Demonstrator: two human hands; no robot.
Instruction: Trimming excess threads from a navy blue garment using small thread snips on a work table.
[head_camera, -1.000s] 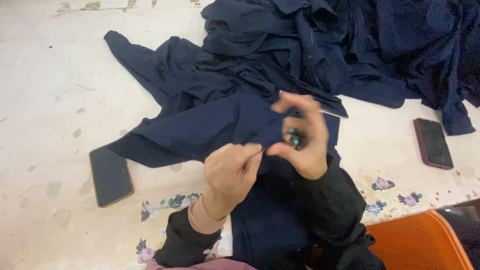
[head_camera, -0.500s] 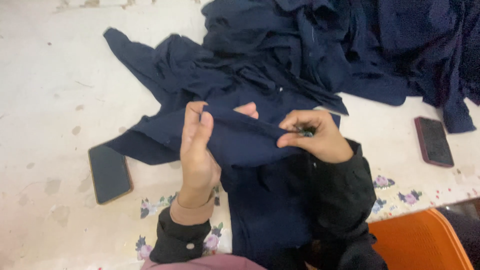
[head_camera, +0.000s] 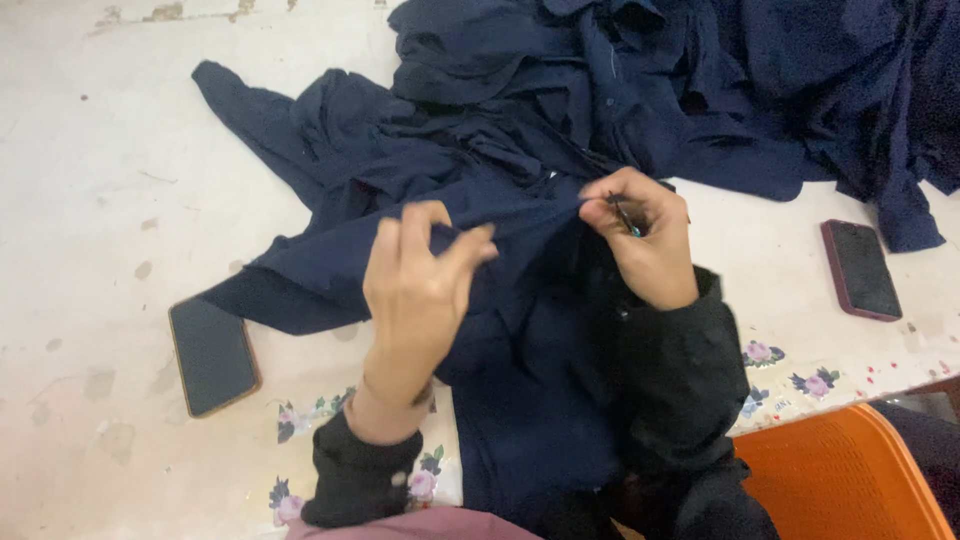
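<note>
A navy blue garment (head_camera: 400, 170) lies spread on a pale worn table (head_camera: 90, 170), its lower part hanging toward me. My left hand (head_camera: 420, 290) pinches a fold of the navy cloth between thumb and fingers near the middle. To its right, my right hand (head_camera: 645, 240) is closed on a small thread snipper (head_camera: 626, 215) with dark blades, held against the same fold of fabric. Both wrists wear black sleeves.
A heap of more navy garments (head_camera: 760, 90) fills the back right. One dark phone (head_camera: 213, 355) lies at the left of the table, another phone in a maroon case (head_camera: 860, 268) at the right. An orange plastic crate (head_camera: 850, 480) sits at the lower right.
My hands came down from in front of me onto the cloth. The left hand now pinches the fold, and the right hand has shifted up and right with the snipper.
</note>
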